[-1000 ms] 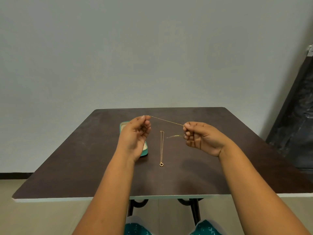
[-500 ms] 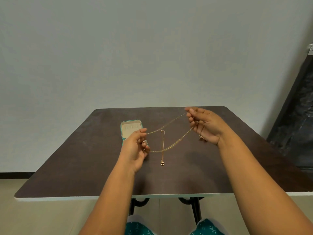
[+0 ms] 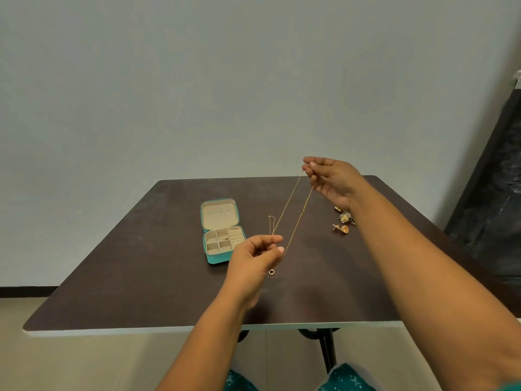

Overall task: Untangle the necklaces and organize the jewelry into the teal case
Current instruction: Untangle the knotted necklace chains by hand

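Both hands' fingers pinch gold chain (image 3: 293, 213); left hand (image 3: 253, 259) hides 2nd necklace (image 3: 271, 225) w/ ring pendant.

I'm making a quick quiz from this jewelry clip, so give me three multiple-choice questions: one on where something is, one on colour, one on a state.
1. Where do the earrings lie?
A. in the case
B. on the table, below the right hand
C. on the floor

2. What colour is the case outside?
A. teal
B. red
C. black

3. How is the case?
A. zipped shut
B. open
C. upside down

Answers:
1 B, they rest on the table near the right hand.
2 A, its rim is teal.
3 B, its compartments show.
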